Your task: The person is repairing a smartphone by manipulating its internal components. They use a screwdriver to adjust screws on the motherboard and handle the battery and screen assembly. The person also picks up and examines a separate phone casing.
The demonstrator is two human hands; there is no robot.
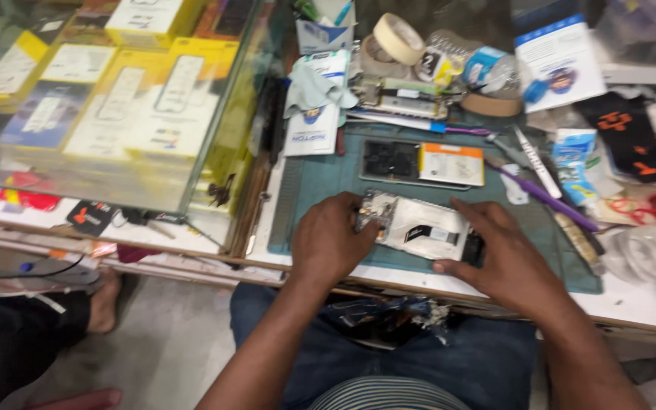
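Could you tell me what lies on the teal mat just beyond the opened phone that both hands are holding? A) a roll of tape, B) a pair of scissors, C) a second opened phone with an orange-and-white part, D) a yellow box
C: beyond the opened phone gripped by the left hand and right hand, a second opened phone lies on the teal mat.

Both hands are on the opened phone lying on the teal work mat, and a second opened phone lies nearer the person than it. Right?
Not quite. In the head view both hands, left hand and right hand, hold the opened phone on the teal work mat, but the second opened phone lies farther away.
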